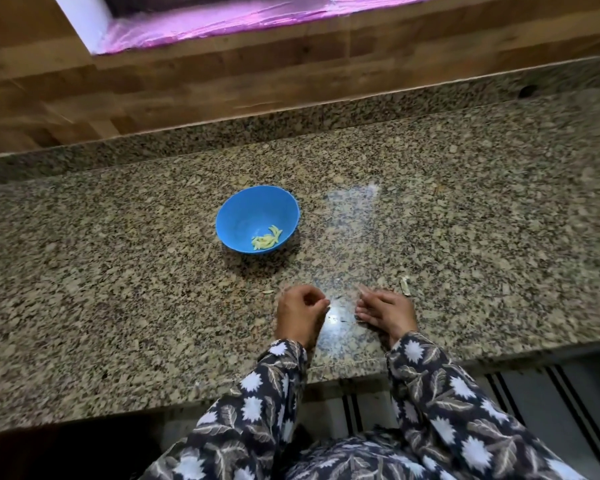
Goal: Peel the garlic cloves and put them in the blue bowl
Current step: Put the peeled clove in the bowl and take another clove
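Note:
The blue bowl [243,216] stands on the granite counter [118,289], with several pale yellow peeled garlic cloves [266,239] lying in its bottom. My left hand [298,311] rests on the counter in front of the bowl. Its fingers are curled in and its thumb tip meets a finger, with nothing visible in them. My right hand [385,308] lies just to its right, fingers fairly straight and pointing left, low on the counter. A small pale piece of garlic or skin [404,284] lies just beyond my right hand.
A scrap of pale skin [267,292] lies left of my left hand. A granite ledge and a wooden wall [222,81] rise behind the counter. The counter's front edge [326,377] runs right under my patterned sleeves.

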### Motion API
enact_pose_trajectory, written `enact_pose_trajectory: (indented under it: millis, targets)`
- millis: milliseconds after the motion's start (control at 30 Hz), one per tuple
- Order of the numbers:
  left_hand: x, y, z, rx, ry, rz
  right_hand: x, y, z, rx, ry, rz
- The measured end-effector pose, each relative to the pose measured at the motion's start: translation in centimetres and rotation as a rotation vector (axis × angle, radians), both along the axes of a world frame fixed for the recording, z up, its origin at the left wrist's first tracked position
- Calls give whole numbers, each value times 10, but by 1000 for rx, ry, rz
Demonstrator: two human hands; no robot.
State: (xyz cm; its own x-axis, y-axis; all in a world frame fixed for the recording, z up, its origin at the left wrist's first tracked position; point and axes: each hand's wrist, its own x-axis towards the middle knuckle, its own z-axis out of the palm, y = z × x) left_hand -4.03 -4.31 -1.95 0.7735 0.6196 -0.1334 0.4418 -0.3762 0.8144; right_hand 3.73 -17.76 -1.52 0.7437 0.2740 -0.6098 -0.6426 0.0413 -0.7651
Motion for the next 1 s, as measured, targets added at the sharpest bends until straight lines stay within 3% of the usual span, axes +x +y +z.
enact_pose_trajectory:
  millis: [200, 433, 567, 667, 800, 1000]
  targets:
    - [-7, 1, -12, 200, -52, -19, 1, -15, -2, 3, 30, -84]
    - [-14, -25, -39, 439, 368, -226, 2, -29, -3, 14, 60, -151]
    - [10, -34, -34, 390, 224, -442, 0, -35, -3, 28, 53, -141]
    - [29, -25, -26, 261, 80, -467, 0, -37, -3, 36, 49, -160]
    - [43, -13, -27, 434, 149, -605, -1, -36, -4, 34, 46, -180]
    - [1, -7, -24, 486, 9, -815, -2, -24, -6, 34, 46, -240]
